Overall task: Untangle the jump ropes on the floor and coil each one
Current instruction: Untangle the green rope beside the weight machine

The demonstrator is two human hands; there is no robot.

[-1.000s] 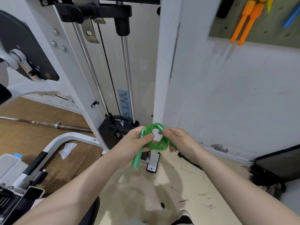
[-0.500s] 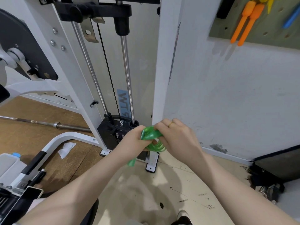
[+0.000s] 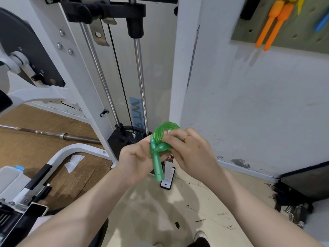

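Up at chest height, in front of the white cable machine [image 3: 92, 82], both hands are working the green jump rope [image 3: 161, 139], and it sits tighter than a second ago: the loop that hung open between the hands then, and got squashed down half a second back, now stands up as a compact stack of coils above the fingers. One green handle [image 3: 157, 166] points straight down below the bundle, more upright than before. Left hand [image 3: 135, 161], fingers curled, grips the bundle from the side at the handle's top; right hand [image 3: 192, 152], a ring on one finger, pinches the coils from the other side, fingertips tucked into the green. My read: this rope is all but coiled, with only the tail end or second handle left to secure, though I cannot tell where that second handle sits. No other rope shows on the floor [image 3: 156, 207] from this angle. As for containers, nothing here holds the rope; the nearest storage is the pegboard [image 3: 306, 40] at the wall's top right corner, where orange handles [image 3: 272, 25] hang.
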